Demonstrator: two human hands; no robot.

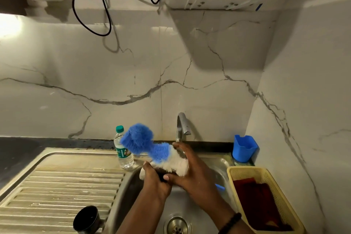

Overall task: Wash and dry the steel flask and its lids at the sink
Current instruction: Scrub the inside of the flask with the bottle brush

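Hands work over the sink (224, 165) near the back edge of the desk: the left hand (154, 178) grips from below and the right hand (191, 173) curls round a fluffy blue-and-white cloth (161, 155) bundled over what is probably the steel flask, itself hidden. One dark lid (86, 219) sits on the draining board at the front-left edge. Wet steel under loose cloth could slide out and drop into the basin, or an elbow could tip the plastic bottle (123, 155) just beside.

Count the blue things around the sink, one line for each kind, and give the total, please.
Fluffy blue and white cloth, held in both hands: 1
Blue plastic cup beside the tap: 1
Blue piece in the basin, partly hidden by the right hand: 1
Total: 3
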